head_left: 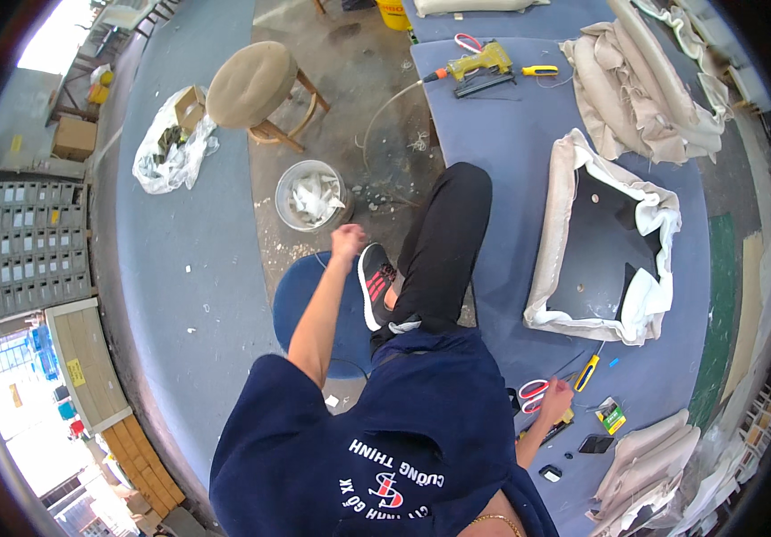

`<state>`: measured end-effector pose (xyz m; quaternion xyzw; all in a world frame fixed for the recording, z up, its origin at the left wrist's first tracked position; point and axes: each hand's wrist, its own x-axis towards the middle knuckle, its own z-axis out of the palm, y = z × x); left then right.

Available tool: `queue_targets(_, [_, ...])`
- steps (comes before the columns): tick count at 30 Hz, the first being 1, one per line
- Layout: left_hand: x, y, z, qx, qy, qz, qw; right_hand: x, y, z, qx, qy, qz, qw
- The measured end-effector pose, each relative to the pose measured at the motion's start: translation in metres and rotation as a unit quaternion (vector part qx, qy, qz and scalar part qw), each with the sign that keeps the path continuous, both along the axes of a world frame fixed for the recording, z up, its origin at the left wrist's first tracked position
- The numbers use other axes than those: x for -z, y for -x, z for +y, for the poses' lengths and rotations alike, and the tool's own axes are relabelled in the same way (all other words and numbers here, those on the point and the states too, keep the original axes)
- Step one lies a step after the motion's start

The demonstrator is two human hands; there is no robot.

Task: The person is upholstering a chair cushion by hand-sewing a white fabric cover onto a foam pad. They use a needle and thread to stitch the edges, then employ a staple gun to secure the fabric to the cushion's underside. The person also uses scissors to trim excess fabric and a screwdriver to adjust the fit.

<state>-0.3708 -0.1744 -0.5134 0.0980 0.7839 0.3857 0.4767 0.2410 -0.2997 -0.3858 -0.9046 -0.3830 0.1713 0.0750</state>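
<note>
My left hand (348,240) is closed in a loose fist, slightly blurred, above a blue round stool seat (300,309) and close to a white bucket (280,201) of pale scraps. Whatever it may hold is hidden. At the table's near part, my right hand (557,396) has its fingers curled beside red-and-white-handled scissors (533,388); I cannot make out anything in them. A yellow-and-black tool (566,418) lies partly under that wrist. Close by are a yellow-handled screwdriver (588,372) and a small green-and-yellow package (611,415).
On the blue-grey table (511,233) sits a beige-edged upholstery panel (582,246) with a dark inside. Further off lie a yellow staple gun (484,63) with an air hose and a pile of beige covers (636,89). A padded stool (251,85) and a plastic bag (171,148) stand left.
</note>
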Motion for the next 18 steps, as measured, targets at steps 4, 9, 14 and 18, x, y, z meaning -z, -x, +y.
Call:
queue_targets(4, [-0.068,-0.115,0.080,0.168,-0.170,0.017,0.971,0.030,0.020,0.026,0.045,-0.115,0.281,0.952])
queue_targets(9, [-0.159,-0.211,0.136,0.211,-0.212,0.387,0.872,0.049,0.083,0.090,0.120,-0.136,0.436,0.882])
queue_targets(14, [-0.134,-0.289,0.214,0.359,-0.268,0.183,0.875,0.045,0.088,0.094,0.185,-0.149,0.538,0.809])
queue_targets(18, [-0.104,-0.345,0.257,0.383,-0.059,-0.001,0.922,0.060,0.088,0.093,0.190,-0.150,0.537,0.808])
